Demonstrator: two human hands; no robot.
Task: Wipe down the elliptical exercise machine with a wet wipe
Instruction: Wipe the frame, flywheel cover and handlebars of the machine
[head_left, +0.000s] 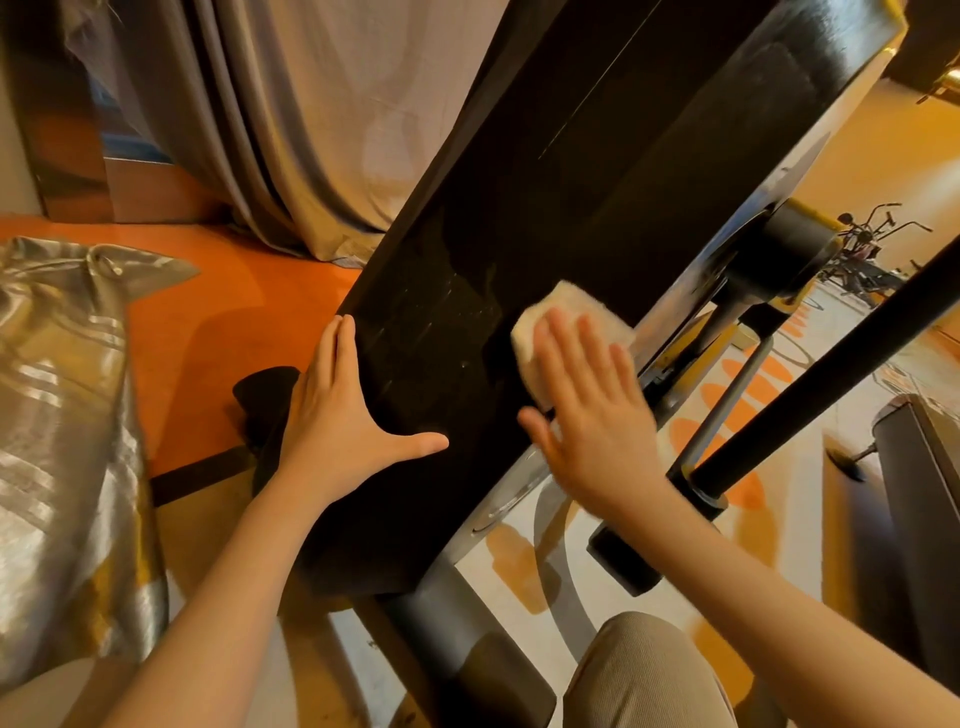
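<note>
Black housing (519, 218) of the elliptical carries my flat right hand (587, 415) pressing the wet wipe (550, 322) near its right edge, left hand (337, 415) spread open bracing its left edge; unpinched, I judge the wipe could slide free.

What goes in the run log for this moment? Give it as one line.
phase: wiping | right hand: flat, presses wet wipe on black housing | left hand: open, rests on housing edge

patterned floor (524, 566) carries the elliptical machine (519, 208); curtain (291, 130) touches it
</note>
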